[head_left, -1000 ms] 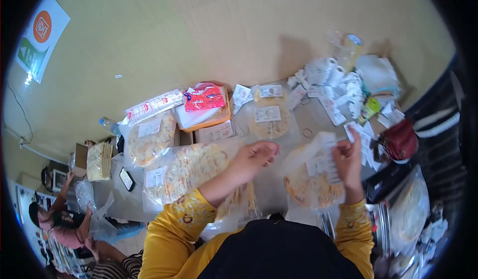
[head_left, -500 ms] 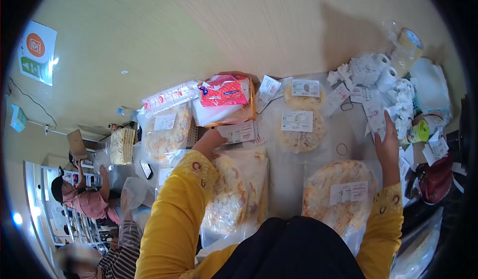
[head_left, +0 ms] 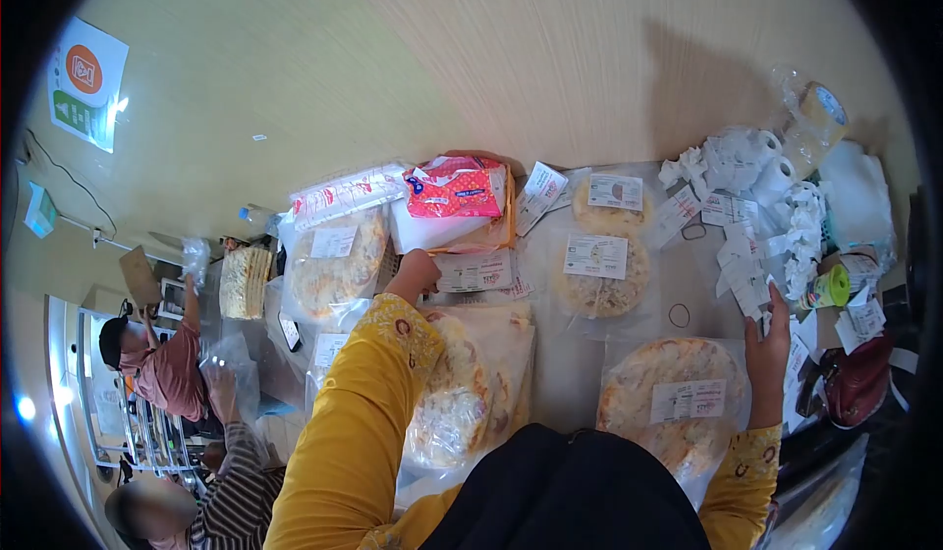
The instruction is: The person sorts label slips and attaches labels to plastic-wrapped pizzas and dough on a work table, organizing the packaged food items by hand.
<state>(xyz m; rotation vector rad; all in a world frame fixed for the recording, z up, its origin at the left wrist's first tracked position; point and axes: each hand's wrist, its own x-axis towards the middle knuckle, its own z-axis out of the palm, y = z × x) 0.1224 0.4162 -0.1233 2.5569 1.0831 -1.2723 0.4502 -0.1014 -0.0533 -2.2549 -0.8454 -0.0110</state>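
My left hand (head_left: 416,274) is closed at the left end of a printed label (head_left: 474,272), above a stack of clear-bagged pizzas (head_left: 454,388). Its fingertips are partly hidden. On the right, my right hand (head_left: 769,356) has thumb and forefinger at the lower end of a strip of printed labels (head_left: 744,273), which hangs between them. Left of that hand lies a large bagged pizza (head_left: 663,403) with a label on it. Farther back, a smaller labelled pizza (head_left: 601,290) sits in front of another small labelled pizza (head_left: 613,203).
A basket (head_left: 509,206) holds a red patterned pack (head_left: 455,188). More bagged pizza (head_left: 337,265) stands left. Crumpled paper (head_left: 801,221), a tape roll (head_left: 823,118), a green-rimmed can (head_left: 830,287) and a red bag (head_left: 855,378) crowd the right. Two people work at the far left.
My right hand has moved down and slightly right, along the label strip toward me. The left hand stays by its label. At far left, a co-worker's arm has risen.
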